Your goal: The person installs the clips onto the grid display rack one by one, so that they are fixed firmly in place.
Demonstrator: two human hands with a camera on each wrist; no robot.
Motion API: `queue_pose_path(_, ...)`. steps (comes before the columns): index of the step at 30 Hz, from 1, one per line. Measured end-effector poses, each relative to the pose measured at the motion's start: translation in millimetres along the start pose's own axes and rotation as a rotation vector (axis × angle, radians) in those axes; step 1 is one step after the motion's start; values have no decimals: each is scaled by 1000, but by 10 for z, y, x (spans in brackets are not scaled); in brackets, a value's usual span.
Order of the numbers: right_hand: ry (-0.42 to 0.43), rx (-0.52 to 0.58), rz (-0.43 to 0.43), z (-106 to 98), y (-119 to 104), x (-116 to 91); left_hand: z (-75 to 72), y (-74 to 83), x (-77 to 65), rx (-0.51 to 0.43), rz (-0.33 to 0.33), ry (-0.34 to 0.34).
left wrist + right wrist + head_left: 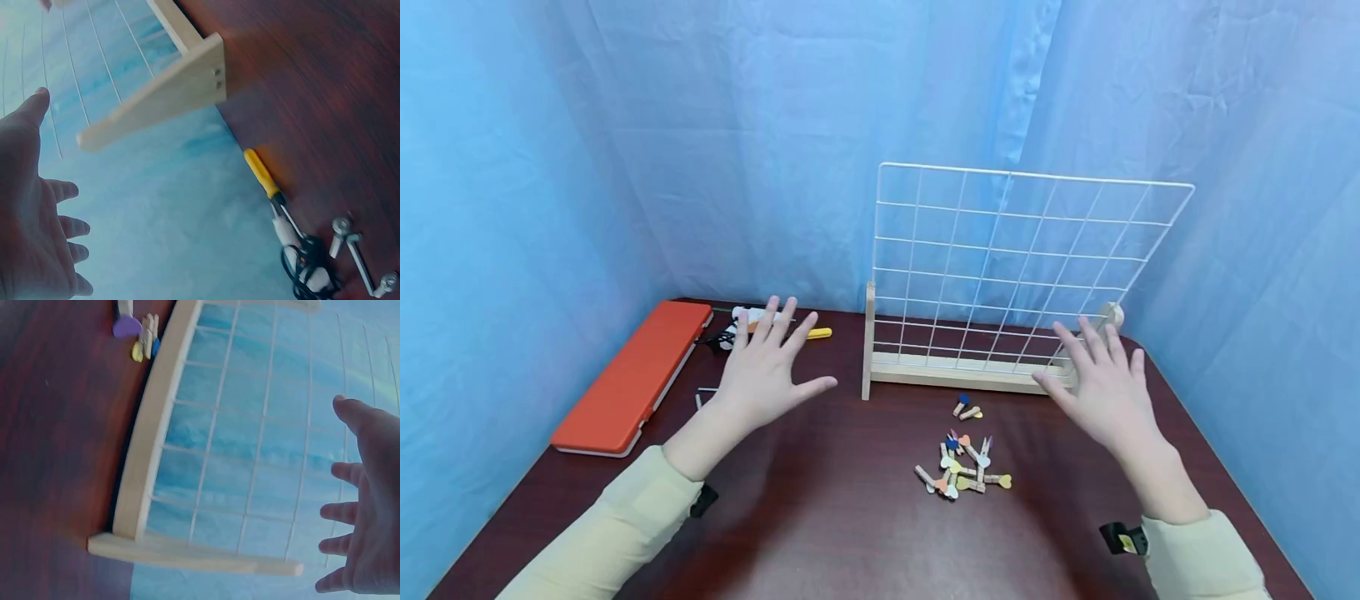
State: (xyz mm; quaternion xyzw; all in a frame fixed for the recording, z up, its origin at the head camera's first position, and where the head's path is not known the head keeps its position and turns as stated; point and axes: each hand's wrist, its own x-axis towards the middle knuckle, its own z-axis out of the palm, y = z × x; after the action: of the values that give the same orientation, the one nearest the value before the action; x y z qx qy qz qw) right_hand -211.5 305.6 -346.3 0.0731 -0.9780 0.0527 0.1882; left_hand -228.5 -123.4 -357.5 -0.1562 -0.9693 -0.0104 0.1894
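Observation:
Both hands are held up over the table with fingers spread, and neither holds anything. In the head view my left hand (760, 371) is between the red case and the wire rack; its thumb points toward the rack. My right hand (1105, 392) overlaps the rack's right end in that view. The white wire grid (1000, 250) leans back in a pale wooden base (955, 372). In front of the base lies a pile of small wooden clothespins (958, 471) with coloured heart ends. Two more clothespins (967, 410) lie closer to the base.
A long red case (636, 375) lies shut along the left edge. Behind the left hand are a yellow-handled tool (262, 172), a white item with a black cord (312, 269) and metal pieces (362, 262). Blue curtains (760, 150) surround the table.

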Motion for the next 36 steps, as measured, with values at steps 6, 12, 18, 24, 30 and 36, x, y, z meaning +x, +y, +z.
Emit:
queue_pose_path(6, 67, 55, 47, -128, 213, 20, 26, 231, -10, -25, 163, 23)
queue_pose_path(12, 142, 189, 106, -127, 483, 97, 189, 473, -38, -83, 312, 2)
queue_pose_path(18, 228, 385, 143, 34, 737, 178, 454, 694, -32, -183, 436, -113)
queue_pose_path(24, 189, 619, 189, 212, 933, 239, 684, 918, -12, -365, 594, -271)
queue_pose_path(30, 100, 839, 188, 412, 1133, 306, 824, 1128, 8, -487, 742, -391)
queue_pose_path(36, 40, 1065, 189, 550, 1192, 343, 944, 1211, 37, -512, 842, -390)
